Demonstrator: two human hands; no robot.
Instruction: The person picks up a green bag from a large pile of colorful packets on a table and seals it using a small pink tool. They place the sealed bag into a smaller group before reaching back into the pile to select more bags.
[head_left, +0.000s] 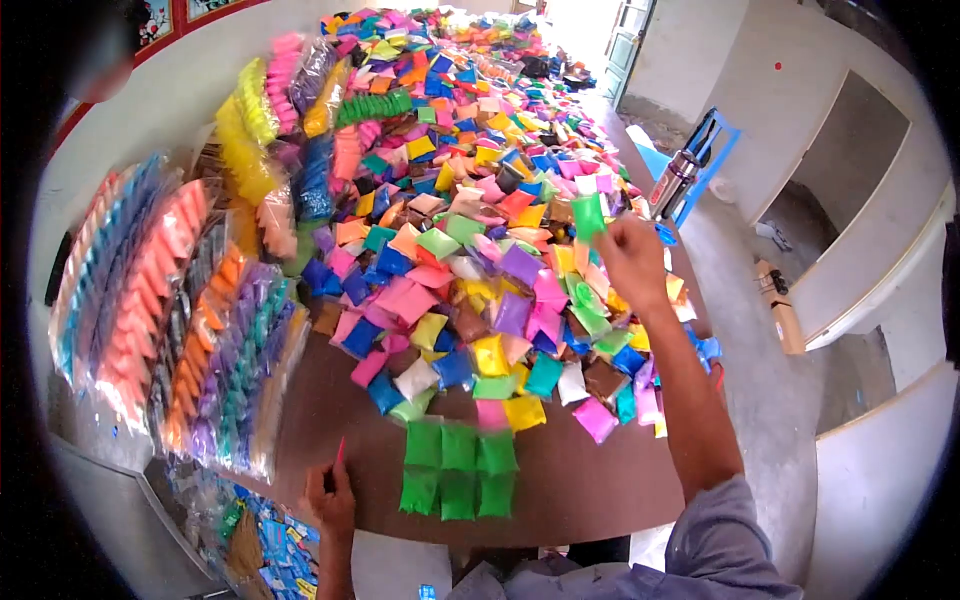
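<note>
My right hand (634,258) is raised over the right side of the pile, its fingers pinching the lower edge of a small green packet (588,216). At the table's near left edge, my left hand (330,494) is closed around a thin, pointed pink-red thing (341,451); I cannot tell its kind. Between my arms, near the front edge, lies a block of green packets (458,468), joined in two rows. Just beyond this block begins a wide heap of loose, coloured packets (500,265).
Clear bags of stacked packets (165,300) line the left side of the brown table (600,480). A metal flask (677,180) stands at its right edge, near a blue chair (710,160). Blue printed wrappers (285,550) lie below at the left.
</note>
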